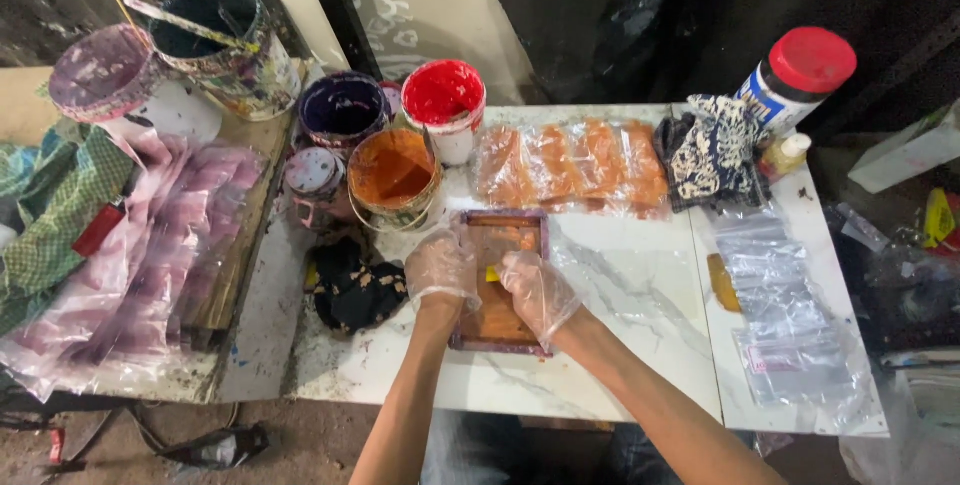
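Gloved hands [490,280] on frame [498,285], squeegee perhaps hidden

both bare forearms come up from the bottom edge and angle in toward each other, left hand [441,267] and right hand [537,292] in thin clear gloves, side by side and nearly touching, palms down, fingers curled and pressing.

White marble-veined tabletop [620,275]; purple-framed rectangular screen [497,285] stained orange; round tub of orange paint [395,177]; round tub of red paint [443,95]; dark purple paint tub [342,107]; orange-printed clear plastic bags [570,167]; black-and-white patterned cloth [712,150]; white red-capped jar [797,77]; green checked fabric [55,215].
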